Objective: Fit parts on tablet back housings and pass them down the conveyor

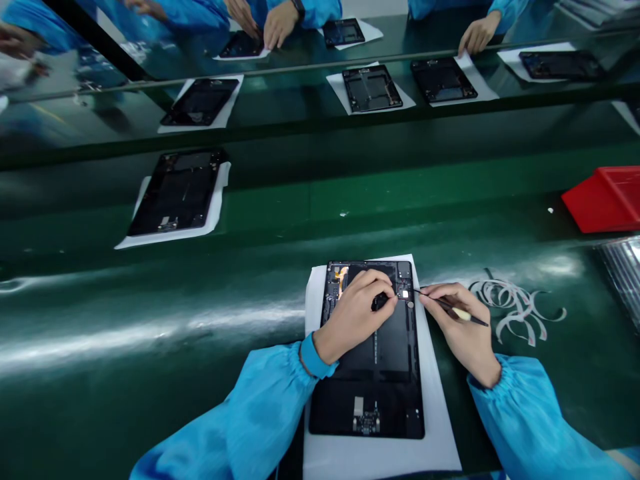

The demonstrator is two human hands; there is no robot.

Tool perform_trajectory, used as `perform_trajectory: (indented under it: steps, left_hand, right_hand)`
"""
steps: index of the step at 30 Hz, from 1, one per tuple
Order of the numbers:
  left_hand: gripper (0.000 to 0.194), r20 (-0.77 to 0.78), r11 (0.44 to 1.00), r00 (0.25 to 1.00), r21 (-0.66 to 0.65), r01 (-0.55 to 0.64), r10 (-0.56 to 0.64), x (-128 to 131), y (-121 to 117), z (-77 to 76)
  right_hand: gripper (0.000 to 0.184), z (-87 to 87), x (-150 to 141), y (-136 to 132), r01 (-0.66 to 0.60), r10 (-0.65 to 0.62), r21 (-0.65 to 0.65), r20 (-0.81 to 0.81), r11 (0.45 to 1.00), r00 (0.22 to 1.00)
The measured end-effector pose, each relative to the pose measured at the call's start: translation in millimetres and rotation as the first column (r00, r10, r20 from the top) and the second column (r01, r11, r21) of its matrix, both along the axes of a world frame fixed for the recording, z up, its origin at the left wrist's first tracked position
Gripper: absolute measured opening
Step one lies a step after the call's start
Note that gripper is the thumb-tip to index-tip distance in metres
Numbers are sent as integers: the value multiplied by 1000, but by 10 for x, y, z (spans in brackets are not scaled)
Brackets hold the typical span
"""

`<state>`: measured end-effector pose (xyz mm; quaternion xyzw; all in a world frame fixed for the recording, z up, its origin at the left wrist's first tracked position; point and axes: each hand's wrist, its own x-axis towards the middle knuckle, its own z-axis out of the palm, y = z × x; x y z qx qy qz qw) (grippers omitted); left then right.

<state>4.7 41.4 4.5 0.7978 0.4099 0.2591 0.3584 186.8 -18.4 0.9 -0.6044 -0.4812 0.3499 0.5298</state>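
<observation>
An opened tablet [395, 387], its inner boards and flex cable showing, lies on a white sheet [435, 427] in front of me. Over its upper part rests my left hand [360, 303], thumb and forefinger pinched near the right edge. Whatever that pinch holds, if anything, cannot be made out. My right hand [460, 327] grips slim dark tweezers [453, 309] with a pale section near the rear end. Their tip points left at the tablet's upper right edge, by a small white square part [405, 294]; contact there is unclear.
Curled white strips [520, 303] lie right of my right hand. A red bin [610, 200] stands at the far right. Another opened tablet [177, 190] sits on paper at left. Beyond a raised ledge, co-workers in blue sleeves handle more tablets [373, 88].
</observation>
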Motion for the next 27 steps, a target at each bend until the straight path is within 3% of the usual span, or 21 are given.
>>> perform_trajectory:
  steps: [27]
  left_hand:
    - [12,6,999,999,-17,-38,38,37,12,30]
  right_hand:
    - [8,-10,-15,27,-82,83,-31,29,996,996]
